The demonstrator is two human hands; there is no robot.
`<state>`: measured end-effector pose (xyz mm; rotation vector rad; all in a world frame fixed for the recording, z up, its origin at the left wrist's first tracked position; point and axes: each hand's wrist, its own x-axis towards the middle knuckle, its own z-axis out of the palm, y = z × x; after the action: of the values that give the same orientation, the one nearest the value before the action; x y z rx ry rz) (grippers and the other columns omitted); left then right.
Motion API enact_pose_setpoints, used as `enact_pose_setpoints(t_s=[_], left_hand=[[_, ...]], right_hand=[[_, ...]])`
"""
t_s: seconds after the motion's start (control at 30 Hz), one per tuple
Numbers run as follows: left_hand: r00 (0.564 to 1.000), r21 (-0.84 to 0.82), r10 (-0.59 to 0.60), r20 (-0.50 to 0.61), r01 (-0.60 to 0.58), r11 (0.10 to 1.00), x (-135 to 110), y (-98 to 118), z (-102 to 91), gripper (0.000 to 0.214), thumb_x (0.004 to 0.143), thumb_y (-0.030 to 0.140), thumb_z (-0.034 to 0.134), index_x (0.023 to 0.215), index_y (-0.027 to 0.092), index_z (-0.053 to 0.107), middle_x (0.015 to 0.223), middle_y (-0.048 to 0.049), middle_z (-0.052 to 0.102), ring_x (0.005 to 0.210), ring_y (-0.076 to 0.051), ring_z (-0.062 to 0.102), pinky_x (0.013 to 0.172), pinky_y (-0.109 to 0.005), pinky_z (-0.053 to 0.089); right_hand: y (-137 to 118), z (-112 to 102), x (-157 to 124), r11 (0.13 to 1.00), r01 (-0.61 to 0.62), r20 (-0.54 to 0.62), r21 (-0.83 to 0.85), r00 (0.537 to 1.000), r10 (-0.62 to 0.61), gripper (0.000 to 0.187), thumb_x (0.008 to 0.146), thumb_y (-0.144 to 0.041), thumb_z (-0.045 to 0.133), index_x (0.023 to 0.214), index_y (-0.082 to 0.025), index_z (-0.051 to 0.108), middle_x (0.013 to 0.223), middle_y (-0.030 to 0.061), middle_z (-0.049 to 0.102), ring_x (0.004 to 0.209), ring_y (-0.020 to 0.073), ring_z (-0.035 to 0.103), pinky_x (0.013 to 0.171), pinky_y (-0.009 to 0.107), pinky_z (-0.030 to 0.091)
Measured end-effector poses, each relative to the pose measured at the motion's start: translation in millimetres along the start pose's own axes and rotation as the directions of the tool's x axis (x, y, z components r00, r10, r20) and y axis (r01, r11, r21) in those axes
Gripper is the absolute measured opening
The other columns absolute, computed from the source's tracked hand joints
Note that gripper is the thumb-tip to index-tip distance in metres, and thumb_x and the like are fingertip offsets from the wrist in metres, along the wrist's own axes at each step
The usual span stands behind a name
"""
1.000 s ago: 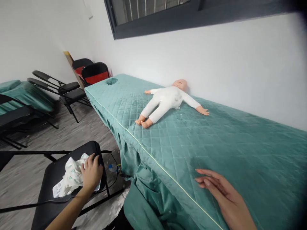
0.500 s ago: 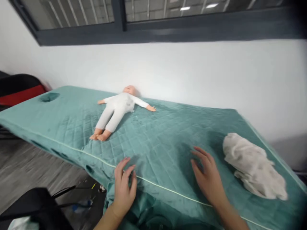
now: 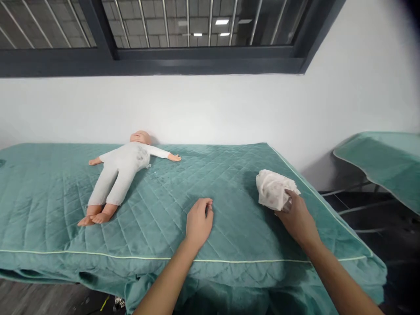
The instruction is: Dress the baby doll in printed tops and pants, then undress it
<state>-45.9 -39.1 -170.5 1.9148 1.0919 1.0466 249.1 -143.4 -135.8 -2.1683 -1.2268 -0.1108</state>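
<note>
Near the right end of the bed, my right hand [image 3: 300, 218] is closed on a crumpled white cloth [image 3: 272, 190], thumb and fingers pinching its near right side. The cloth is bunched into a lump, and part of it is hidden behind the fingers. My left hand [image 3: 199, 222] is by the middle of the bed, over the green quilted cover [image 3: 226, 236]. Its fingers are curled in and close together, with a small gap beside the thumb and nothing visible in them. On the left a baby doll [image 3: 123, 164] in a white suit lies on its back, arms spread, apart from both hands.
A white wall [image 3: 210, 109] runs behind the bed, below a dark-framed window [image 3: 203, 61] with bars outside. To the right, past the bed's end, another green-covered surface [image 3: 387, 162] stands on metal legs. Loose fabric hangs at the front edge.
My view has swung right. My right hand has moved onto the cloth and gripped it; the cloth looks more bunched. My left hand has gone from spread to curled, farther over the bed.
</note>
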Motion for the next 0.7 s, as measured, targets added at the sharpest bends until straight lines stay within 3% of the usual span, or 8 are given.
enact_pose_setpoints(t_s=[0.1, 0.2, 0.3, 0.37, 0.43, 0.5, 0.57, 0.7], left_hand=[[0.999, -0.015, 0.019, 0.028, -0.018, 1.000, -4, -2, -1.7, 0.021, 0.095, 0.023, 0.050, 0.110, 0.024, 0.065, 0.106, -0.0084, 0.072, 0.098, -0.023, 0.068, 0.091, -0.041, 0.052], [0.999, -0.151, 0.002, -0.044, -0.009, 0.989, -7, -3, -3.3, 0.036, 0.094, 0.027, 0.057, 0.130, 0.024, 0.055, 0.124, -0.0110, 0.067, 0.109, -0.022, 0.067, 0.095, -0.040, 0.053], [0.970, -0.276, -0.066, -0.234, -0.001, 0.961, -9, -4, -6.5, 0.062, 0.092, 0.034, 0.063, 0.147, 0.024, 0.038, 0.149, -0.0157, 0.050, 0.132, -0.023, 0.056, 0.107, -0.040, 0.048], [0.937, -0.348, -0.142, -0.318, 0.024, 0.937, -10, -5, -10.1, 0.061, 0.093, 0.037, 0.061, 0.148, 0.023, 0.038, 0.151, -0.0156, 0.049, 0.139, -0.022, 0.051, 0.116, -0.040, 0.042], [0.921, -0.427, -0.206, -0.330, 0.049, 0.903, -12, -5, -14.3, 0.052, 0.095, 0.038, 0.057, 0.143, 0.021, 0.047, 0.145, -0.0133, 0.057, 0.137, -0.021, 0.053, 0.119, -0.039, 0.039], [0.908, -0.494, -0.259, -0.329, 0.069, 0.867, -14, -4, -18.7, 0.044, 0.095, 0.039, 0.057, 0.135, 0.020, 0.054, 0.137, -0.0113, 0.063, 0.133, -0.021, 0.058, 0.118, -0.038, 0.040], [0.883, -0.531, -0.322, -0.340, 0.102, 0.841, -15, -3, -22.9, 0.043, 0.094, 0.039, 0.059, 0.132, 0.020, 0.055, 0.134, -0.0109, 0.065, 0.128, -0.022, 0.061, 0.114, -0.038, 0.044], [0.867, -0.535, -0.390, -0.310, 0.180, 0.825, -14, -1, -28.8, 0.049, 0.090, 0.043, 0.066, 0.131, 0.020, 0.051, 0.131, -0.0119, 0.066, 0.125, -0.023, 0.062, 0.105, -0.036, 0.049]], right_hand=[[-30, 0, -2, 0.985, -0.082, 0.089, 0.150, 0.994, 0.069, 0.061, 0.075, -0.042, 0.062, 0.130, -0.017, 0.056, 0.123, 0.0172, 0.067, 0.107, 0.0355, 0.065, 0.091, 0.049, 0.050], [-75, -2, -7, 0.895, -0.155, 0.242, 0.417, 0.969, 0.056, 0.052, 0.078, -0.042, 0.065, 0.125, -0.020, 0.060, 0.112, 0.0097, 0.072, 0.093, 0.0278, 0.068, 0.085, 0.042, 0.053], [-123, 0, -15, 0.676, -0.256, 0.393, 0.691, 0.918, -0.054, 0.047, 0.078, -0.040, 0.070, 0.122, -0.023, 0.065, 0.116, 0.0064, 0.073, 0.096, 0.0251, 0.069, 0.082, 0.035, 0.054], [-150, 4, -19, 0.519, -0.357, 0.471, 0.776, 0.876, -0.102, 0.050, 0.079, -0.044, 0.071, 0.124, -0.023, 0.065, 0.112, 0.0072, 0.075, 0.096, 0.0267, 0.071, 0.078, 0.035, 0.056], [-168, 14, -20, 0.427, -0.451, 0.551, 0.784, 0.822, -0.144, 0.051, 0.081, -0.049, 0.070, 0.124, -0.021, 0.067, 0.105, 0.0092, 0.077, 0.095, 0.0288, 0.072, 0.077, 0.037, 0.057], [-176, 28, -18, 0.423, -0.498, 0.605, 0.757, 0.779, -0.165, 0.049, 0.082, -0.051, 0.070, 0.120, -0.019, 0.068, 0.102, 0.0097, 0.077, 0.095, 0.0292, 0.073, 0.079, 0.038, 0.058], [-176, 45, -15, 0.493, -0.484, 0.613, 0.723, 0.779, -0.134, 0.047, 0.080, -0.051, 0.071, 0.115, -0.019, 0.068, 0.104, 0.0093, 0.077, 0.094, 0.0281, 0.072, 0.081, 0.039, 0.058], [-165, 64, -15, 0.666, -0.337, 0.480, 0.666, 0.877, -0.037, 0.049, 0.082, -0.052, 0.068, 0.120, -0.021, 0.060, 0.125, 0.0116, 0.068, 0.111, 0.0281, 0.066, 0.086, 0.042, 0.056]])
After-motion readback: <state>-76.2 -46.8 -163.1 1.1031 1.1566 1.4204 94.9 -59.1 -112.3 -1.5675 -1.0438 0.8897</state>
